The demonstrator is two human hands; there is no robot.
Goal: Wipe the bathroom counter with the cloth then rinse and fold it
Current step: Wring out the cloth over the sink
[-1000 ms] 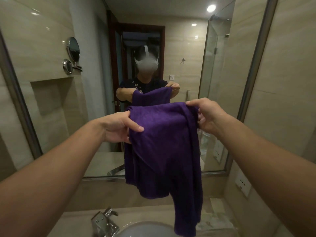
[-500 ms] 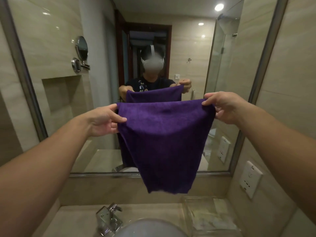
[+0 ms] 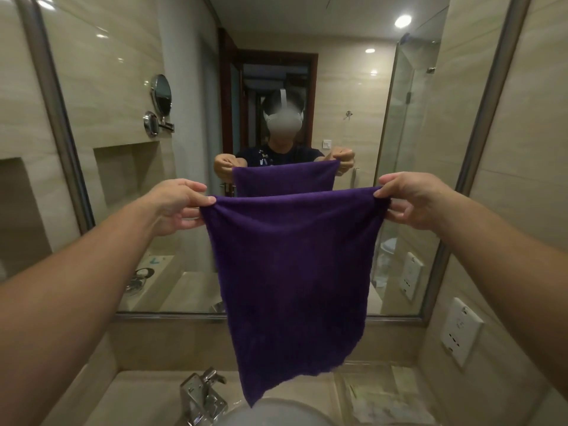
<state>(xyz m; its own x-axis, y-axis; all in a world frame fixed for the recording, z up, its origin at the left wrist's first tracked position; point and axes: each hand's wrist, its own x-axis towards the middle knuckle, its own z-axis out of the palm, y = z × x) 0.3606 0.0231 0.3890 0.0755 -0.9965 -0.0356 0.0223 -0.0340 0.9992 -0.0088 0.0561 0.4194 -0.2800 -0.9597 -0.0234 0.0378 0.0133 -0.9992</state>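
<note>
Head view: purple cloth (image 3: pixel 292 272) hangs flat, top corners pinched, hem uneven.

This is a bathroom, and its polished finish suggests a hotel or a well-kept flat. A large framed wall mirror (image 3: pixel 307 87) rises behind a stone counter (image 3: pixel 138 392), where a chrome faucet (image 3: pixel 201 398) stands beside a pale basin (image 3: pixel 270 415). Beige tiles cover the walls, with a recessed niche (image 3: pixel 18 210) on the left. The mirror reflects a round magnifying mirror (image 3: pixel 161 95) on a swing arm, a glass shower partition (image 3: pixel 408 133) and ceiling spotlights. A white wall socket (image 3: pixel 461 330) sits on the right-hand wall.
</note>
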